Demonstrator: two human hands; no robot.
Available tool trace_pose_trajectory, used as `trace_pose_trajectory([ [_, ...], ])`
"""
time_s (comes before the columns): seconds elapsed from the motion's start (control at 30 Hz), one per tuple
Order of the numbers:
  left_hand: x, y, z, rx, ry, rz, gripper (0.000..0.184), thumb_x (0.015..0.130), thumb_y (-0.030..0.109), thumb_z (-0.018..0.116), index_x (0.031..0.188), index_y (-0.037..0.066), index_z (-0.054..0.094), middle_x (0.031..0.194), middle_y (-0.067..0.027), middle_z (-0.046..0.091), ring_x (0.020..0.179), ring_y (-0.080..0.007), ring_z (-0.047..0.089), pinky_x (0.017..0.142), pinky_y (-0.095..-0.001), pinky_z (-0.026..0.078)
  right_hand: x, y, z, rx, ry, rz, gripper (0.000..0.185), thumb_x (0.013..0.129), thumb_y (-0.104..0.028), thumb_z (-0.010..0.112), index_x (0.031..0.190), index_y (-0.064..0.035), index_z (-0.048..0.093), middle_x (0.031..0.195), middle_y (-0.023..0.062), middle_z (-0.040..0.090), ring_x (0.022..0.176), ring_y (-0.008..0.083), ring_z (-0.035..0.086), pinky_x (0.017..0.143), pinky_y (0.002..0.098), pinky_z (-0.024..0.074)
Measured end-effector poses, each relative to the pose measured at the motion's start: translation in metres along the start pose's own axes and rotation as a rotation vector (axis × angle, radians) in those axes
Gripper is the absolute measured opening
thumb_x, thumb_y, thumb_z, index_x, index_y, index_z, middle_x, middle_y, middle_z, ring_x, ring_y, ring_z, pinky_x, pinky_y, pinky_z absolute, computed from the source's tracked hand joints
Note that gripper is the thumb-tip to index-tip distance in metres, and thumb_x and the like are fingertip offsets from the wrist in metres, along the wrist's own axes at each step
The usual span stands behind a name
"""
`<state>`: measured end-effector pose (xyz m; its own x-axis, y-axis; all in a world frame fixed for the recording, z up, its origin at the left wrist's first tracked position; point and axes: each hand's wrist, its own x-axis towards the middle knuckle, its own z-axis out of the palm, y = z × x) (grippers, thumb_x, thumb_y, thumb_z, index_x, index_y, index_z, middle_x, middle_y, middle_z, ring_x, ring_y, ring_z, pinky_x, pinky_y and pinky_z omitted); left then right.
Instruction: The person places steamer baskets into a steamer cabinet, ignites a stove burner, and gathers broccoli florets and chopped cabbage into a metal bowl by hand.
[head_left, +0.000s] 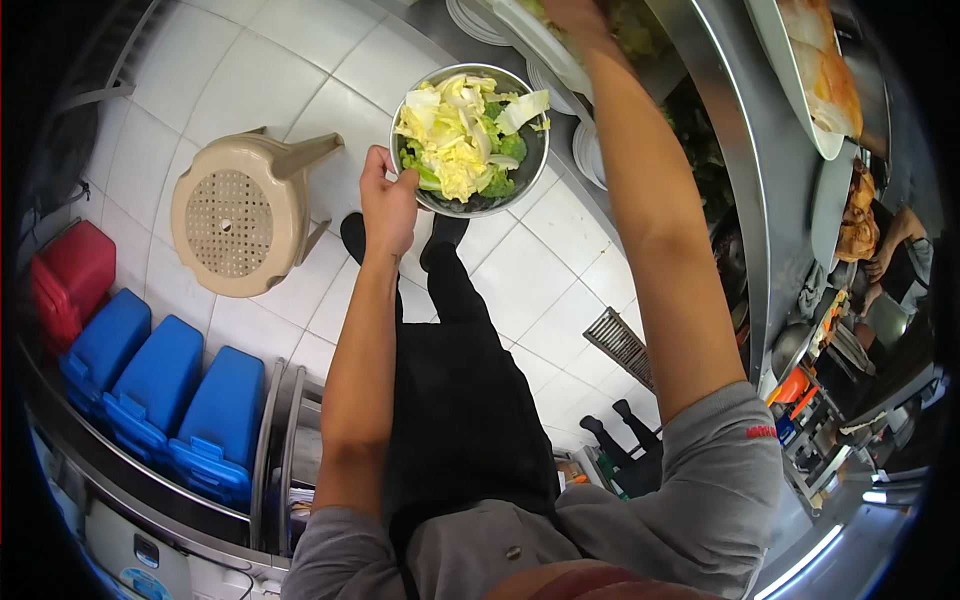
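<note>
My left hand (388, 205) grips the near left rim of a round metal bowl (537, 158), held above the floor in front of me. Pale yellow cabbage leaves (455, 125) and green broccoli florets (508, 150) fill the bowl, and one leaf pokes over its right edge. At the top edge of the view, my right hand (578, 14) reaches over a white container (545, 42) set in the counter. Pale green leafy pieces (640, 30) lie in the container beside this hand. The right fingers are cut off and blurred, so their grip is hidden.
A beige plastic stool (205, 215) stands at left, above blue bins (215, 420) and a red bin (75, 270). The steel counter (735, 150) runs along the right, with stacked plates (590, 155) below. Another person's arm (895, 245) shows at far right, near roasted meat (858, 215).
</note>
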<state>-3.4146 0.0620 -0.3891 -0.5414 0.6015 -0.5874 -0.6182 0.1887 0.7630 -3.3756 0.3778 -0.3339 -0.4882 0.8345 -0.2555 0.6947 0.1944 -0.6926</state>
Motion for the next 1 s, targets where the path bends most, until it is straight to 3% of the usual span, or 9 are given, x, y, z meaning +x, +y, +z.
trace_pose_trajectory([
  [0.1, 0.012, -0.017, -0.011, 0.065, -0.005, 0.061, 0.022, 0.08, -0.005, 0.051, 0.086, 0.009, 0.035, 0.062, -0.0038, 0.049, 0.047, -0.0093, 0.047, 0.04, -0.028, 0.04, -0.003, 0.011, -0.024, 0.083, 0.089, -0.025, 0.062, 0.08, -0.032, 0.071, 0.135, -0.0127, 0.053, 0.132, 0.0161, 0.056, 0.122, 0.0286, 0.052, 0.101, 0.0338, 0.0409],
  [0.23, 0.012, -0.009, 0.0, 0.013, 0.001, 0.019, 0.021, 0.081, -0.004, 0.051, 0.087, 0.009, 0.035, 0.069, -0.0085, 0.055, 0.055, -0.0162, 0.059, 0.044, -0.0316, 0.051, -0.017, 0.026, -0.055, 0.176, 0.192, -0.028, 0.057, 0.077, -0.029, 0.073, 0.129, -0.0114, 0.057, 0.126, 0.0143, 0.06, 0.115, 0.0278, 0.057, 0.097, 0.0337, 0.0443],
  [0.4, 0.015, -0.014, 0.006, -0.051, 0.006, -0.003, 0.021, 0.081, -0.005, 0.05, 0.087, 0.008, 0.036, 0.074, -0.0103, 0.056, 0.058, -0.0171, 0.06, 0.044, -0.0322, 0.052, -0.074, 0.033, -0.071, 0.188, 0.311, 0.0, 0.052, 0.075, -0.024, 0.076, 0.122, -0.0099, 0.062, 0.118, 0.012, 0.065, 0.106, 0.0267, 0.063, 0.091, 0.0336, 0.0486],
  [0.53, 0.013, -0.009, 0.014, -0.077, 0.019, -0.008, 0.02, 0.08, -0.006, 0.05, 0.087, 0.008, 0.036, 0.077, -0.011, 0.056, 0.059, -0.0182, 0.061, 0.044, -0.0319, 0.052, -0.138, 0.014, -0.032, 0.055, 0.305, 0.027, 0.047, 0.072, -0.021, 0.078, 0.117, -0.0086, 0.067, 0.112, 0.0103, 0.07, 0.099, 0.0259, 0.068, 0.087, 0.0335, 0.052],
  [0.6, 0.009, -0.004, 0.02, -0.086, 0.025, -0.009, 0.02, 0.081, -0.006, 0.05, 0.087, 0.007, 0.036, 0.077, -0.0112, 0.056, 0.059, -0.0185, 0.061, 0.044, -0.0317, 0.052, -0.156, 0.029, 0.01, 0.136, 0.247, -0.423, 0.05, 0.069, -0.006, 0.078, 0.118, -0.0122, 0.067, 0.106, 0.011, 0.069, 0.098, 0.0251, 0.067, 0.088, 0.035, 0.0511],
  [0.67, 0.006, -0.005, 0.027, -0.09, 0.03, -0.011, 0.02, 0.081, -0.006, 0.05, 0.086, 0.007, 0.036, 0.078, -0.0114, 0.057, 0.059, -0.0188, 0.061, 0.044, -0.0314, 0.052, -0.171, 0.035, 0.048, -0.042, 0.246, -0.431, 0.058, 0.059, -0.017, 0.081, 0.115, -0.0158, 0.067, 0.112, 0.0088, 0.066, 0.098, 0.0307, 0.063, 0.085, 0.0371, 0.0529],
  [0.77, 0.003, -0.008, 0.03, -0.157, 0.054, 0.002, 0.02, 0.081, -0.007, 0.049, 0.086, 0.007, 0.036, 0.078, -0.012, 0.057, 0.059, -0.0183, 0.061, 0.044, -0.0312, 0.052, -0.187, 0.032, 0.079, -0.327, 0.358, -0.369, 0.057, 0.058, -0.019, 0.08, 0.114, -0.0203, 0.068, 0.119, 0.0076, 0.06, 0.103, 0.0336, 0.052, 0.08, 0.0408, 0.0526],
  [0.87, 0.005, -0.009, 0.028, -0.111, 0.085, 0.012, 0.019, 0.083, -0.006, 0.049, 0.087, 0.007, 0.036, 0.078, -0.0123, 0.057, 0.058, -0.0177, 0.061, 0.043, -0.0307, 0.052, -0.182, 0.037, 0.079, -0.277, 0.354, -0.376, 0.055, 0.059, -0.021, 0.08, 0.113, -0.0231, 0.068, 0.127, 0.0071, 0.054, 0.109, 0.0351, 0.042, 0.083, 0.0429, 0.0497],
  [1.0, 0.007, -0.013, 0.025, -0.131, 0.066, 0.028, 0.017, 0.084, -0.006, 0.048, 0.088, 0.006, 0.036, 0.078, -0.0125, 0.057, 0.057, -0.0178, 0.062, 0.042, -0.0309, 0.053, -0.185, 0.042, 0.062, -0.196, 0.331, -0.448, 0.052, 0.063, -0.02, 0.077, 0.114, -0.0204, 0.068, 0.123, 0.0096, 0.056, 0.11, 0.0349, 0.042, 0.092, 0.0437, 0.043],
])
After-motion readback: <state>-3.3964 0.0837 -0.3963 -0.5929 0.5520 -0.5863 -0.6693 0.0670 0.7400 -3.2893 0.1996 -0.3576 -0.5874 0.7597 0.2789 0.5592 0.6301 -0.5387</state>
